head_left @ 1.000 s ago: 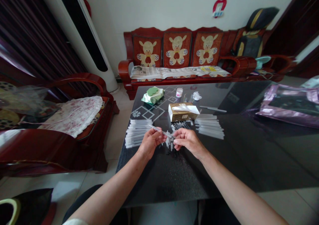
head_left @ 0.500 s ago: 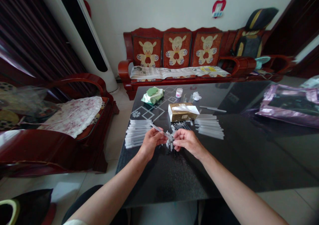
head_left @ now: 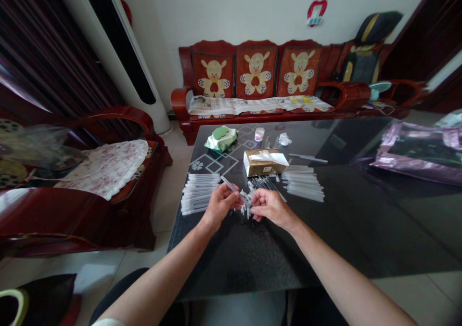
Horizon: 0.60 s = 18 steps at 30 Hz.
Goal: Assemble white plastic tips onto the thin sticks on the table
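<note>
My left hand (head_left: 220, 204) is closed around a whitish, translucent pen barrel (head_left: 228, 184), which slants up and left out of its fingers. Close beside it, my right hand (head_left: 270, 206) has its thumb and fingertips pinched together near the barrel's lower end; whatever they hold is too small to make out. Small white pen parts (head_left: 245, 210) lie in a loose pile under and between both hands. Behind my right hand is a bundle of thin dark pen refills (head_left: 263, 182). Whitish pen barrels are laid out in a left row (head_left: 200, 191) and a right row (head_left: 305, 184).
A tissue box (head_left: 265, 162) stands just beyond the refills on the dark glossy table (head_left: 361, 229). Farther back are a green wipes pack (head_left: 221, 139), a small jar (head_left: 259, 134) and crumpled white tissue (head_left: 285, 139). A pink-edged plastic bag (head_left: 418, 157) lies at right.
The pen barrel in my left hand has tilted a little more upright. Beside my right hand, a thin refill now sticks out to the right. Both hands stay almost in place.
</note>
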Tool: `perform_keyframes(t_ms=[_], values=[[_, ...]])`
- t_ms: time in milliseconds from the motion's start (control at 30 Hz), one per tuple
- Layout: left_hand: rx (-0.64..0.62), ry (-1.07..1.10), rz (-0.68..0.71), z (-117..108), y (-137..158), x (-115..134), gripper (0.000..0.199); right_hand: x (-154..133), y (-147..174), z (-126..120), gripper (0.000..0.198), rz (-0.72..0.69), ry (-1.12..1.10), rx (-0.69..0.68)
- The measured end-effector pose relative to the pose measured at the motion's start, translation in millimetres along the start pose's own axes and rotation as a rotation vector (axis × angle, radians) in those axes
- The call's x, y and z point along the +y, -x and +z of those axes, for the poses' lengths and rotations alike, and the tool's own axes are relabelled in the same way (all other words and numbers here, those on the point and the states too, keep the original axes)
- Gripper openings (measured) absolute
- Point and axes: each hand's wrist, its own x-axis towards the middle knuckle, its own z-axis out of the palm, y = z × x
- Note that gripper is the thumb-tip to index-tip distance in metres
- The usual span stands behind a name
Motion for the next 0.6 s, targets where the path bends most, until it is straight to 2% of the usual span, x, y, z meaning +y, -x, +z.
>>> perform_keyframes(t_ms=[267,600], values=[[-0.022,-0.017,-0.015,-1.9,-1.4,-5.1,0.034,-0.3,-0.4,2.1,0.018,-0.017,0.072,0.006],[0.053,0.073,0.013,-0.3,-0.3,-7.2,0.032,5.0,-2.3,1.8,0.022,-0.024,-0.145,0.065]])
